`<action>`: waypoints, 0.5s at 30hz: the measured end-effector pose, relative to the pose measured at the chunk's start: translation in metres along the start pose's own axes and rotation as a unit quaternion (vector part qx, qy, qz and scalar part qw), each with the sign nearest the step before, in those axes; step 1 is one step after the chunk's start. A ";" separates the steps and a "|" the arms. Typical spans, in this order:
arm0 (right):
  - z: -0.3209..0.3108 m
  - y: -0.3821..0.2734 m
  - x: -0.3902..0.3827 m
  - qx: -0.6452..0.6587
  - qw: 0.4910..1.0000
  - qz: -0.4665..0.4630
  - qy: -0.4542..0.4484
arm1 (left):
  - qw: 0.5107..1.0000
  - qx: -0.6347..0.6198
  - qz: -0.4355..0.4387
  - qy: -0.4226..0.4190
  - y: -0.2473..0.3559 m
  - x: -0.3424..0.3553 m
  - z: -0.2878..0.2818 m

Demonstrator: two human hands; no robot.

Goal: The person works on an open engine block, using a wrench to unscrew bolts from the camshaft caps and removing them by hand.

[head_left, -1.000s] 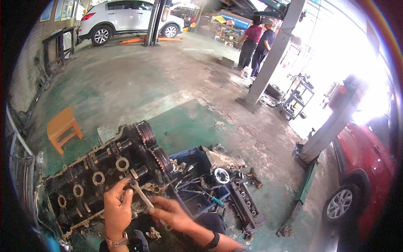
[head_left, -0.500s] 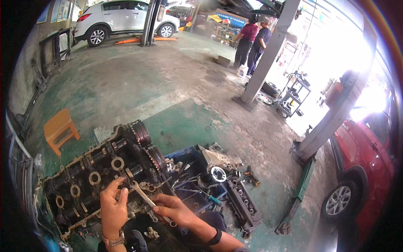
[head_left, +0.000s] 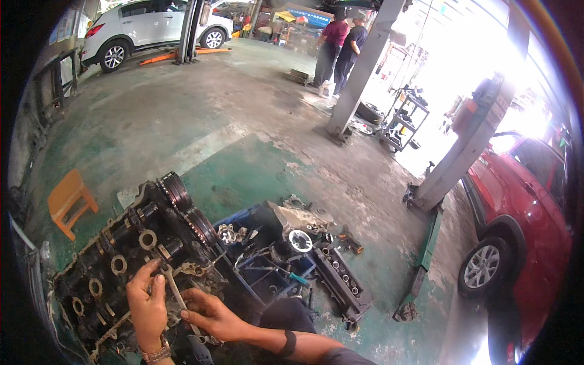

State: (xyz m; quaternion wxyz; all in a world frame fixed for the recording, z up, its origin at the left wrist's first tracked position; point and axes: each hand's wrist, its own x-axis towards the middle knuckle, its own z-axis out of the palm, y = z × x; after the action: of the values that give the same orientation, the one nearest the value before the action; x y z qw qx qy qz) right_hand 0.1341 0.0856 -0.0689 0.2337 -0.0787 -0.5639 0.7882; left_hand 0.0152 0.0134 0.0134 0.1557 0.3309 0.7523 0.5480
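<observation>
A greasy black engine (head_left: 131,222), with round openings along its upper side and toothed wheels at its far end, lies at the lower left. Across its near edge runs a long steel wrench (head_left: 174,288), its upper end against the engine. My right hand (head_left: 208,314) is closed around the wrench's lower part. My left hand (head_left: 148,304) reaches over the engine's side, index fingertip beside the wrench's upper end, thumb raised and apart. What its other fingers touch is hidden.
Right of the engine sits a blue crate (head_left: 255,292) of parts, beside a black valve cover (head_left: 344,283). An orange stool (head_left: 70,204) stands left. Lift posts (head_left: 365,73), a red car (head_left: 517,213), a white car (head_left: 155,27) and two people (head_left: 340,48) are farther off.
The whole view has shifted, so the scene sits farther left and slightly higher. Both hands stay at the wrench, whose lower end has swung a little toward me.
</observation>
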 end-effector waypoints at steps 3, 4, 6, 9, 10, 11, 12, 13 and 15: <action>0.006 0.007 0.003 -0.049 0.999 0.004 -0.007 | 0.999 -0.004 -0.030 -0.014 0.002 0.000 -0.002; 0.008 0.008 0.004 -0.059 0.998 0.004 -0.003 | 0.999 -0.011 -0.032 -0.016 0.002 0.001 -0.002; 0.011 0.010 0.005 -0.059 0.998 0.019 0.008 | 0.999 -0.021 -0.034 -0.017 0.001 0.002 -0.003; 0.014 0.010 0.007 -0.083 0.996 0.036 0.019 | 0.999 -0.031 -0.034 -0.017 -0.001 0.002 -0.004; 0.016 0.010 0.008 -0.101 0.995 0.020 0.016 | 0.999 -0.033 -0.033 -0.018 -0.003 0.002 -0.004; 0.017 0.010 0.009 -0.118 0.993 0.004 0.015 | 0.999 -0.038 -0.024 -0.018 -0.004 0.002 -0.005; 0.019 0.010 0.010 -0.136 0.990 -0.030 0.008 | 0.999 -0.029 -0.033 -0.018 -0.005 0.002 -0.005; 0.021 0.009 0.011 -0.143 0.988 -0.049 0.008 | 0.999 -0.023 -0.034 -0.017 -0.006 0.002 -0.005; 0.025 0.009 0.012 -0.146 0.986 -0.076 0.013 | 1.000 -0.014 -0.021 -0.006 -0.006 0.001 -0.004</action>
State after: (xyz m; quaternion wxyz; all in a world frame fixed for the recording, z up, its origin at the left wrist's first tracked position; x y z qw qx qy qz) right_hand 0.1112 0.0678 -0.0669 0.2863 -0.0795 -0.6741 0.6762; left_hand 0.0103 0.0100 0.0092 0.1758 0.3162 0.7503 0.5533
